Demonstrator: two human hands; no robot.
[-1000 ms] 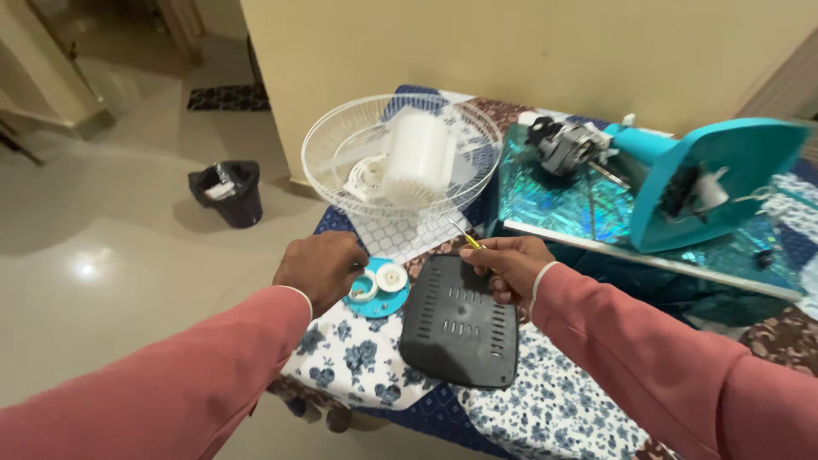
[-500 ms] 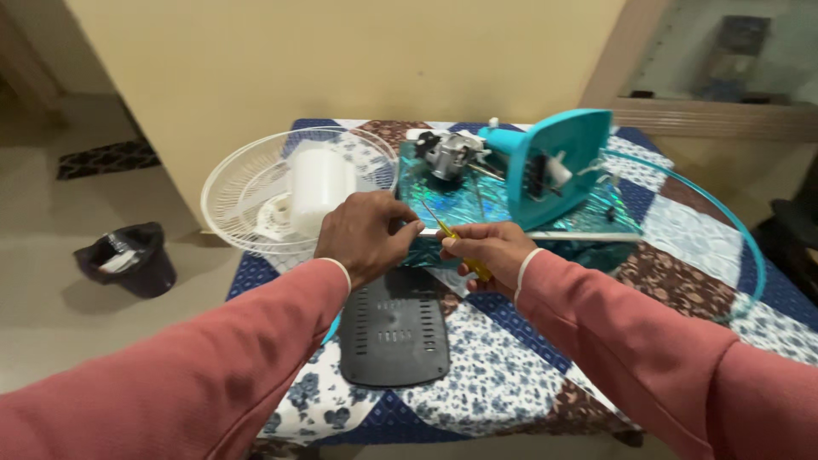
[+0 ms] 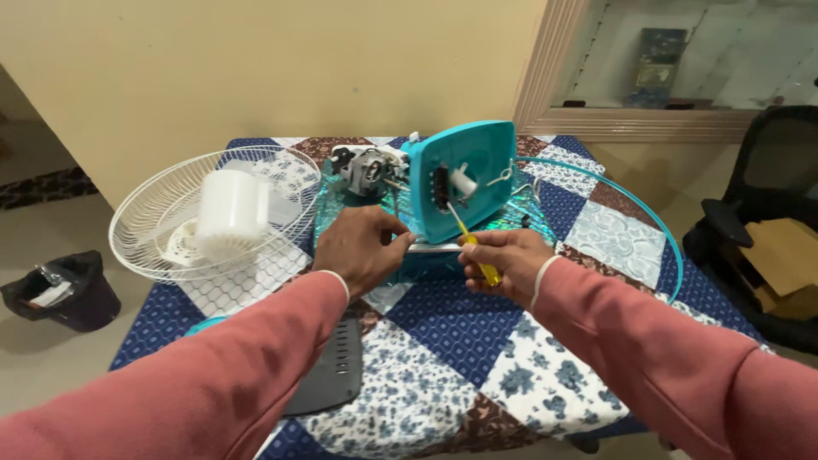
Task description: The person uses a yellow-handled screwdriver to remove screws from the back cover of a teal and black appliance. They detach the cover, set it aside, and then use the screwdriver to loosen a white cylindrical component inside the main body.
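– Where is the screwdriver (image 3: 474,252)?

– Centre of the frame: the right hand (image 3: 503,264) is closed on its yellow handle, shaft slanting up-left into the teal fan housing (image 3: 464,179).

– And the left hand (image 3: 362,247)?

– Pinching the housing's lower edge (nearer side), on the desk (image 3: 443,341).

White fan grille (image 3: 213,213) crowds the left; patchwork cloth (image 3: 460,341) lies open.

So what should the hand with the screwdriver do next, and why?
Probably seat the tip and start turning. The right hand holds the yellow screwdriver with its tip at the teal fan housing, near the dark fitting, while the left hand steadies the housing's lower edge.
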